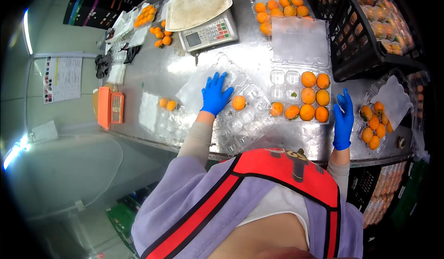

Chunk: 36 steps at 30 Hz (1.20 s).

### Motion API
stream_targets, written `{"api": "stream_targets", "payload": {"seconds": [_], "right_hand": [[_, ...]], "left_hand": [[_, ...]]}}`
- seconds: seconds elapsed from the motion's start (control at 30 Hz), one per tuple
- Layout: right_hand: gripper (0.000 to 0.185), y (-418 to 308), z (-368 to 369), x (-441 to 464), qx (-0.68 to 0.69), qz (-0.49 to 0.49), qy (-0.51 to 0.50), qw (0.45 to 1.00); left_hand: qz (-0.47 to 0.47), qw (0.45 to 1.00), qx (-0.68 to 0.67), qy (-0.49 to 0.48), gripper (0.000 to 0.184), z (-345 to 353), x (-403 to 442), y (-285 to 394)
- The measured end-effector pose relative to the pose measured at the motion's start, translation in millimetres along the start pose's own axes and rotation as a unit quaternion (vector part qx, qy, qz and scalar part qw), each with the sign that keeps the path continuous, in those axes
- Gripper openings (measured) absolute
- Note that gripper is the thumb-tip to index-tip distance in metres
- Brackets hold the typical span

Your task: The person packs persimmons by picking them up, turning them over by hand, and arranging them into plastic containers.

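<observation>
My left hand (pixel 215 93), in a blue glove, rests with fingers spread on the white pad in the lid of a clear plastic clamshell tray (pixel 249 116). One round orange fruit (pixel 238 102) lies in that tray's cups. To its right is another open clamshell (pixel 277 77), with several orange fruits (pixel 307 95) filling its right side and part of its near row. A small green leaf (pixel 293 94) shows in one cup. My right hand (pixel 343 120), also blue-gloved, is just right of this clamshell, fingers extended and holding nothing.
A scale (pixel 210 32) with a tray-like pan stands at the back. Fruit-filled clamshells (pixel 282 9) lie behind and at right (pixel 373 128). A black crate (pixel 354 50) of packed fruit borders the right side. An orange device (pixel 110 107) sits at the left edge.
</observation>
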State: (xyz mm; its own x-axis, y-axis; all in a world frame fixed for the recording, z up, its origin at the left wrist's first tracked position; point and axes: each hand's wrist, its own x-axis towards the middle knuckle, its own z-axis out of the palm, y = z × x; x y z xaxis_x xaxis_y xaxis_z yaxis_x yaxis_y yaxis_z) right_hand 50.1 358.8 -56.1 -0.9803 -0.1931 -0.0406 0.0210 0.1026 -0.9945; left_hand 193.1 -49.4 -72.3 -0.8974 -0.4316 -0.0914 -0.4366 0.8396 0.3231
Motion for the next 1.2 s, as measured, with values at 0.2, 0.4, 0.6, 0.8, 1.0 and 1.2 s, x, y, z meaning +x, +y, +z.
{"api": "stream_targets", "payload": {"seconds": [0.2,0.4,0.6,0.8,1.0,1.2], "right_hand": [[0.049,4.8,1.7,1.8,0.002,0.007,-0.008,1.0],[0.049,-1.2,1.8,2.2,-0.009,0.004,-0.009,1.0],[0.049,-4.8,-0.2,7.2,-0.022,0.014,-0.012,1.0],[0.049,-19.4,8.4,13.6,-0.024,-0.024,-0.033,0.999],[0.048,-19.7,3.2,14.4,-0.018,-0.021,-0.05,0.998],[0.047,-28.6,3.4,17.1,-0.021,-0.034,-0.08,0.996]], "left_hand": [[-0.139,0.984,0.111,0.023,0.055,-24.7,-13.9,-20.4],[-0.076,0.997,-0.028,-0.007,0.052,-34.6,0.6,-56.4],[0.034,0.963,-0.262,0.043,0.068,-41.7,-17.3,-14.3],[0.11,0.954,-0.209,0.183,0.066,-64.4,-25.0,-7.4],[-0.143,0.986,0.048,0.077,0.087,-47.0,-24.1,-99.2],[-0.146,0.989,-0.015,0.026,0.094,-52.8,13.9,-88.1]]}}
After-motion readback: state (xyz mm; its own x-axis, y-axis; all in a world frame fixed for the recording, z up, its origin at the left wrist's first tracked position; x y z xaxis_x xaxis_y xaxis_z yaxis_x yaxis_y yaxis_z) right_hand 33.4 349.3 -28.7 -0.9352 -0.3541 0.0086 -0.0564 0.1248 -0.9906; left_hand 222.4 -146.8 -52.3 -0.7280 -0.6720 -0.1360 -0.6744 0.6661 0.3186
